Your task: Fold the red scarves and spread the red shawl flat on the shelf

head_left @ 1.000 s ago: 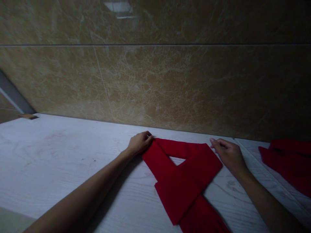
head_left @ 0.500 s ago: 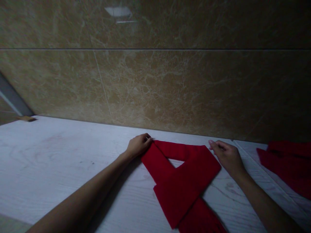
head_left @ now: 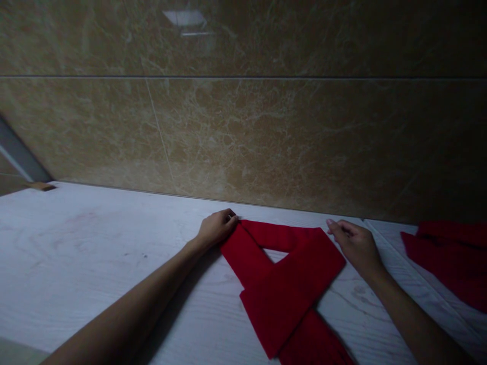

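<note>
**Left hand (head_left: 218, 226) on scarf (head_left: 287, 291), right hand (head_left: 356, 247) just off it**

Left: fingers curled at scarf's 10 o'clock corner; pinch or press, can't tell.
Scarf: left hand's 4 o'clock, right's 8; top band 9-to-3, long axis roughly 11-to-5.
Right: fingers curled in, nothing visible held, just beside the 1 o'clock corner. Red cloth (head_left: 451, 263) at its 3.

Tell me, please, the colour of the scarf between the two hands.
The scarf is plain red, seen best in the head view.
</note>
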`<action>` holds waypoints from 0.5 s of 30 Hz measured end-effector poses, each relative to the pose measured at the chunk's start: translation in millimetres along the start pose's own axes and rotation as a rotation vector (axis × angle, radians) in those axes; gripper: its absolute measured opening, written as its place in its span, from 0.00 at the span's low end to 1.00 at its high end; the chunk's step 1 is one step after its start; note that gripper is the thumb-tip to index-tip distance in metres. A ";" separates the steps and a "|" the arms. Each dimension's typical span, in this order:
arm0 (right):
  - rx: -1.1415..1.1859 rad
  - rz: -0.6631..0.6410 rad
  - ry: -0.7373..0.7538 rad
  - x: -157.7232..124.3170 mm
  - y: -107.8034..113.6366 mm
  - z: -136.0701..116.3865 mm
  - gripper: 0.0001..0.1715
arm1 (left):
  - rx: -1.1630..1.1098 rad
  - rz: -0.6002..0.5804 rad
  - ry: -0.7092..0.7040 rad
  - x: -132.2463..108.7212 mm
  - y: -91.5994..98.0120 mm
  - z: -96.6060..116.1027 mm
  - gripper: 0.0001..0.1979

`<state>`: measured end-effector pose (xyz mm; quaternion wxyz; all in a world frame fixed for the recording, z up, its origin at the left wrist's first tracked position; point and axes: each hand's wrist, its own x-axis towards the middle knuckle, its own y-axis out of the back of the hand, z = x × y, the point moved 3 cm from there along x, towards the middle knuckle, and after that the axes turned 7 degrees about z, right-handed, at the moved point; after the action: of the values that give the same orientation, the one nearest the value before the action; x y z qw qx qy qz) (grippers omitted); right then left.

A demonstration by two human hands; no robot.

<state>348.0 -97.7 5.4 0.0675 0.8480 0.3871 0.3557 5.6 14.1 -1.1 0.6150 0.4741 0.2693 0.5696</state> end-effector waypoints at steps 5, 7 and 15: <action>-0.006 0.005 -0.004 0.1 0.1 1.1 0.28 | 0.001 0.000 0.003 -0.1 0.0 -0.1 0.20; -0.014 0.006 0.006 0.6 -0.1 2.5 0.28 | -0.003 -0.004 0.001 0.1 -0.3 0.3 0.20; -0.025 0.029 -0.042 4.3 -0.2 14.7 0.26 | 0.002 -0.009 -0.007 1.5 -1.9 -0.7 0.21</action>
<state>359.4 -92.2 -3.2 0.0808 0.8599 0.3686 0.3437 6.1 15.9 -2.7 0.6180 0.4757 0.2698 0.5649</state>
